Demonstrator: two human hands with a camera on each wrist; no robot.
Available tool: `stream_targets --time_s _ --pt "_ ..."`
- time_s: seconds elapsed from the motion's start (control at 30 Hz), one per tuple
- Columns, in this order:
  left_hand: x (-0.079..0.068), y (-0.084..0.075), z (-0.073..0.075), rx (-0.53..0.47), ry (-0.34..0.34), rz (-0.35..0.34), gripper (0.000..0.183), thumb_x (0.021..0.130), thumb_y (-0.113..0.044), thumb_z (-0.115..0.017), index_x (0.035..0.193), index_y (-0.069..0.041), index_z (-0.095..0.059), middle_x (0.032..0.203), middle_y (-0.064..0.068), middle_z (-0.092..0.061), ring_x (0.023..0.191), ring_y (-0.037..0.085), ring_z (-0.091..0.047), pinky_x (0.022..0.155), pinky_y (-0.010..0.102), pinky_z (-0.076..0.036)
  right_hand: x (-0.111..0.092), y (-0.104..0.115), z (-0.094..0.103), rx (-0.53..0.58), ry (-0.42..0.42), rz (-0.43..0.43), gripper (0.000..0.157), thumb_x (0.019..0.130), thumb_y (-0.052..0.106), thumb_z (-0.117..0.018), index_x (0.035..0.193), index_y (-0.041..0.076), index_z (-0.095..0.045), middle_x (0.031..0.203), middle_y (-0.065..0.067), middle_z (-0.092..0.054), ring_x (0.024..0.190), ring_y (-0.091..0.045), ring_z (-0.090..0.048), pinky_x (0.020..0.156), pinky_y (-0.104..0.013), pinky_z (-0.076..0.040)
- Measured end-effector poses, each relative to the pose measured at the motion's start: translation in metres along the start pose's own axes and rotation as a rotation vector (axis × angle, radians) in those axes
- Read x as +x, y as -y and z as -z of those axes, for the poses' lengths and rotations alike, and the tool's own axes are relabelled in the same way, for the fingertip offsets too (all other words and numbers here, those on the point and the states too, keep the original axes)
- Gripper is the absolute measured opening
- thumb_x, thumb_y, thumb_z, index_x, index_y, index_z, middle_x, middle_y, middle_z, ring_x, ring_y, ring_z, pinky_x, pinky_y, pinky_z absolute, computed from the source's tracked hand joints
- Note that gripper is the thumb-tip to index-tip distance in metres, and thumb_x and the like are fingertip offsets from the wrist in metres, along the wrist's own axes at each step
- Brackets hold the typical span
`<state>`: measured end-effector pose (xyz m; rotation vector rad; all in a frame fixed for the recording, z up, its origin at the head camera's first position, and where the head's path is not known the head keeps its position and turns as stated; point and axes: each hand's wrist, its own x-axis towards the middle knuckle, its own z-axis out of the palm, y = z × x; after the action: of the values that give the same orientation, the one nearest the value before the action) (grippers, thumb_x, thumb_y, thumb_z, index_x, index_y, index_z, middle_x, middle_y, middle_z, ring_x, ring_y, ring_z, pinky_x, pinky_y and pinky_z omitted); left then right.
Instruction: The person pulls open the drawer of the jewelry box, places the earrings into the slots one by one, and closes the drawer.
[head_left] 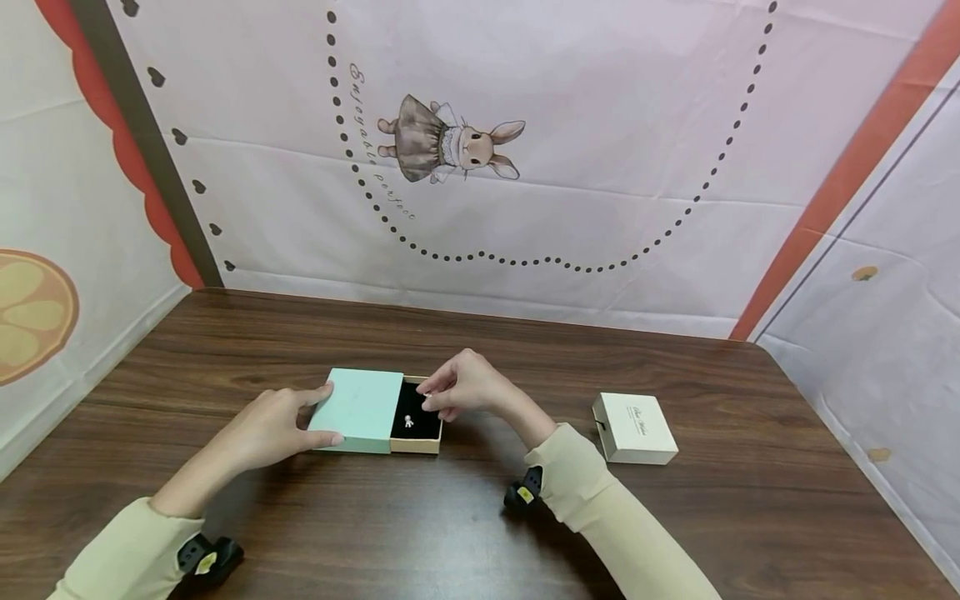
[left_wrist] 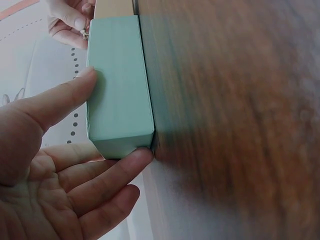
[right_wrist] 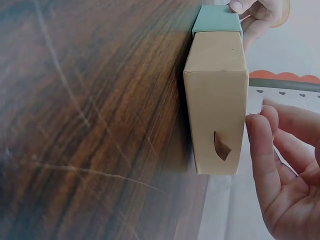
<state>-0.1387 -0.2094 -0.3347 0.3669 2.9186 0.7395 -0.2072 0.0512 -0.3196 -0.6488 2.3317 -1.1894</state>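
My left hand point(head_left: 272, 429) holds the mint-green sleeve of a jewelry box point(head_left: 356, 408) at its left end, thumb on the near side and fingers around the end. Out of the sleeve's right side slides a beige drawer point(right_wrist: 217, 115) with a black lining, partly pulled out. A small silvery earring point(head_left: 408, 421) lies on the black lining near the front. Over the drawer's far right part, my right hand point(head_left: 467, 385) pinches another tiny silvery earring point(left_wrist: 85, 34) between thumb and fingertips, mostly hidden by the fingers.
To the right on the brown wooden table point(head_left: 480, 533) stands a small cream box point(head_left: 637, 427) with dark lettering on its lid. A printed cloth point(head_left: 600, 150) with a rabbit hangs behind the table, and cloth also covers both sides.
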Motion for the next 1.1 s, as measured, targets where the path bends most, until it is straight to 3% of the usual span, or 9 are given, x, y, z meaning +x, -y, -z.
stream_targets --time_s 0.13,0.4,0.7,0.93,1.1 --pt "0.000 0.000 0.000 0.001 0.001 0.003 0.084 0.073 -0.047 -0.069 0.134 0.003 -0.040 0.059 0.002 -0.046 0.044 0.007 -0.021 0.048 0.026 -0.028 0.000 0.001 -0.001 -0.013 -0.003 -0.005 0.018 0.080 0.005 -0.067 0.096 0.000 -0.070 0.087 -0.013 -0.070 0.052 -0.011 -0.060 0.058 -0.032 -0.053" --pt "0.000 0.000 0.000 -0.003 0.006 0.008 0.084 0.073 -0.048 -0.069 0.134 0.003 -0.039 0.059 0.002 -0.047 0.044 0.007 -0.022 0.048 0.026 -0.029 0.003 0.000 -0.003 -0.008 -0.050 -0.036 0.017 0.076 0.010 -0.072 0.090 0.001 -0.072 0.078 -0.010 -0.071 0.048 -0.010 -0.059 0.057 -0.033 -0.053" --pt "0.000 0.000 -0.001 0.007 -0.004 -0.005 0.081 0.074 -0.046 -0.069 0.133 0.003 -0.041 0.054 -0.003 -0.039 0.044 0.006 -0.026 0.047 0.025 -0.029 0.006 0.000 -0.007 -0.047 -0.062 -0.014 0.015 0.076 0.009 -0.072 0.090 0.004 -0.073 0.086 -0.006 -0.071 0.049 -0.010 -0.059 0.056 -0.032 -0.053" --pt "0.001 0.002 -0.001 0.009 0.003 -0.013 0.080 0.075 -0.045 -0.068 0.133 0.003 -0.041 0.051 -0.007 -0.030 0.045 0.007 -0.016 0.046 0.023 -0.025 0.008 0.002 -0.011 -0.073 -0.099 -0.026 0.011 0.074 0.010 -0.074 0.085 0.007 -0.074 0.080 -0.003 -0.071 0.046 -0.011 -0.058 0.054 -0.033 -0.053" --pt "0.001 0.002 -0.001 -0.002 0.002 -0.024 0.080 0.076 -0.045 -0.068 0.133 0.003 -0.041 0.057 -0.004 -0.037 0.045 0.007 -0.015 0.045 0.023 -0.024 0.009 0.002 -0.012 -0.076 -0.109 -0.035 0.011 0.073 0.009 -0.074 0.084 0.007 -0.074 0.075 -0.003 -0.071 0.043 -0.011 -0.055 0.052 -0.033 -0.052"
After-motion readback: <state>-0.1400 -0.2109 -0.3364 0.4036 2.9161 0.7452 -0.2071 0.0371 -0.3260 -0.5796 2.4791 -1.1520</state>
